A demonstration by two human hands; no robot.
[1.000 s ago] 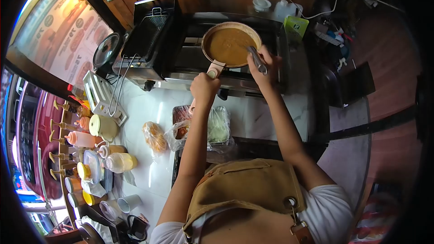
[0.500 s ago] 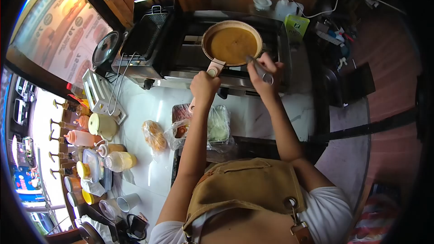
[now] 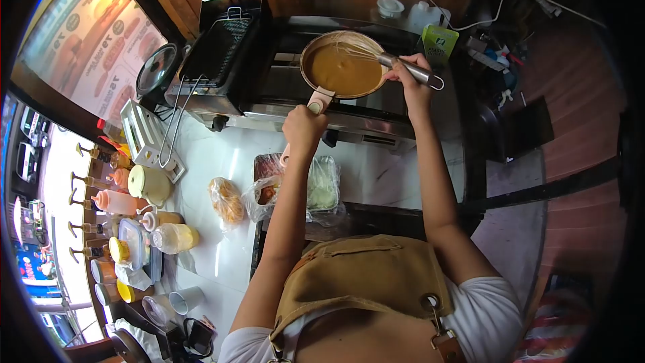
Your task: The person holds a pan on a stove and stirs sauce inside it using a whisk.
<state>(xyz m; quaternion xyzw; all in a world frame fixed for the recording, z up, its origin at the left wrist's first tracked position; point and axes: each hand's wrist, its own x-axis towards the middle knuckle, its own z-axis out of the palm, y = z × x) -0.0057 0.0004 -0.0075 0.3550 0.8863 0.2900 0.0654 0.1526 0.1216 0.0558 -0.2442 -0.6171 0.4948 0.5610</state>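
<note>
A round pan (image 3: pixel 306 81) of brown sauce (image 3: pixel 342 72) stands on the stove (image 3: pixel 269 104). My left hand (image 3: pixel 304 131) is wrapped round the pan's light pink handle (image 3: pixel 321 99). In my right hand (image 3: pixel 411 81), to the right of the pan, is the metal handle of a whisk (image 3: pixel 420 72). The whisk's wires lie across the upper right part of the pan, over the sauce; whether their tips dip in is hard to tell.
Left of the stove is a black grill (image 3: pixel 216 50) with a glass lid (image 3: pixel 156 69) beside it. A white rack (image 3: pixel 149 136), sauce bottles (image 3: pixel 117 202), a bagged bun (image 3: pixel 226 200) and a plastic-covered tray (image 3: pixel 324 185) are on the counter (image 3: pixel 222 265).
My right hand has moved slightly right and up. The whisk has swung from near the pan's lower right edge to its upper part, and its wires now show. My left hand keeps its place.
</note>
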